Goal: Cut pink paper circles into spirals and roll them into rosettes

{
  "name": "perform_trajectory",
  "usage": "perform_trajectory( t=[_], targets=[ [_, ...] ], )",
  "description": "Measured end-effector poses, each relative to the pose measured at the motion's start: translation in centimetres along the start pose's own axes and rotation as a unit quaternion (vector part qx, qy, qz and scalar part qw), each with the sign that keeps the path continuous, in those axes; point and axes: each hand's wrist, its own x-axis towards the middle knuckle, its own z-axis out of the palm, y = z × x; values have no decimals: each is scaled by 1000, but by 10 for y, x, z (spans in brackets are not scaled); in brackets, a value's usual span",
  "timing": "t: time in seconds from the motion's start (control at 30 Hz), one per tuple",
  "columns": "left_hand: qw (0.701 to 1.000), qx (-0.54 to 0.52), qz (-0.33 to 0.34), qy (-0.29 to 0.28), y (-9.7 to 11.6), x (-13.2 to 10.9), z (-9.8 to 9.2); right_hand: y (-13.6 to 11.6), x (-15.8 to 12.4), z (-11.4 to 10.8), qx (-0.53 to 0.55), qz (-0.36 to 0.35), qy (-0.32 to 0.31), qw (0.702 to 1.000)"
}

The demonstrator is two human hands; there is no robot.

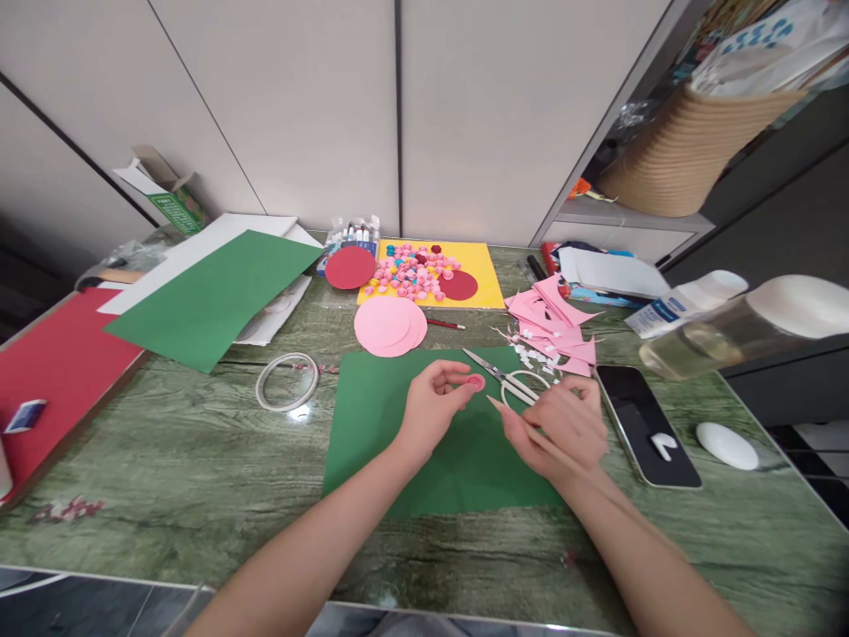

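My left hand point(431, 407) is over the green paper sheet point(371, 425), its fingers pinched on a small pink paper coil point(476, 382). To its right, my right hand point(563, 425) is closed and partly smeared by motion. A long pale strip point(523, 426) with a pointed end passes through its fingers and back along the forearm; blur hides its exact kind. Scissors point(491, 367) with white handles lie on the green sheet, just beyond my right hand, which partly covers the handles.
Pink paper circles point(385, 327) and a dark pencil point(446, 325) lie beyond the sheet. Many small coils point(411, 274) cover a yellow sheet point(487, 265). Pink scraps point(550, 323), a phone point(640, 425), a bottle point(703, 345) and a white mouse-shaped object point(727, 445) are right; a tape roll point(287, 382) is left.
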Motion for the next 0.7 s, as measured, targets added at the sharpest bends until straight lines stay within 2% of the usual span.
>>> perform_trajectory(
  t=[0.07, 0.13, 0.17, 0.23, 0.33, 0.4, 0.5, 0.7],
  targets=[
    [999, -30, -36, -14, 5, -1, -1, 2, -2, 2, 46, 117, 9, 992],
    [996, -53, -68, -35, 8, -1, -1, 4, -2, 8, 109, 267, -13, 958],
    [994, -59, -76, -44, 9, -2, -1, 6, -2, 11, 152, 327, -34, 932],
    [994, -59, -75, -57, 10, -2, -1, 8, 0, 17, 267, 404, -76, 872],
    [996, -38, -57, -54, 9, -2, -1, 9, 3, 22, 425, 473, -124, 761],
    [997, -19, -51, -48, 9, -2, -2, 9, 3, 23, 472, 507, -139, 708],
    [998, 8, -42, -44, 9, -1, -3, 9, 0, 23, 494, 523, -136, 681],
    [999, 18, -23, -40, 9, -2, -2, 11, -4, 26, 509, 523, -130, 671]
  ],
)
